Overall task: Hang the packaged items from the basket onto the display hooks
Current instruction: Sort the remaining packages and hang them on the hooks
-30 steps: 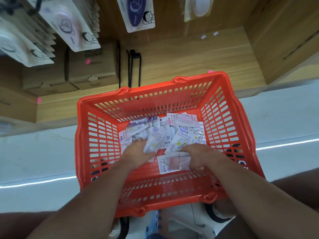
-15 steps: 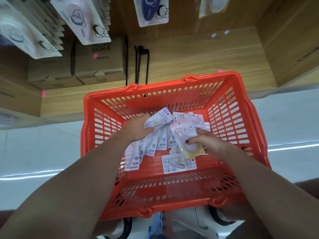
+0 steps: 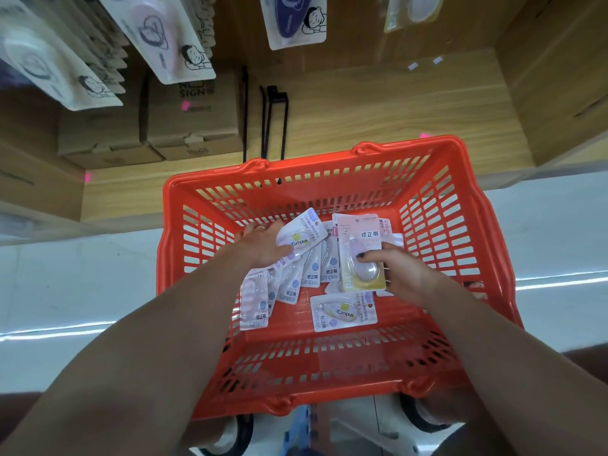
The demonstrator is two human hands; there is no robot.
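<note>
**Both hands loaded, nothing from this batch hung**

I watched both hands work inside the red basket (image 3: 329, 166). The left hand (image 3: 260, 245) gripped a fan of Campus correction-tape packs (image 3: 301, 240), thumb pressed across the top one. The right hand (image 3: 399, 274) pinched a pink-and-yellow pack (image 3: 360, 255) upright, fingertips (image 3: 362, 255) on its blister. Below the fingers, one loose pack (image 3: 342, 312) lay on the basket floor. Beyond the fingers, black display hooks (image 3: 273, 123) stood bare, so I judged the hanging was mostly ahead.
</note>
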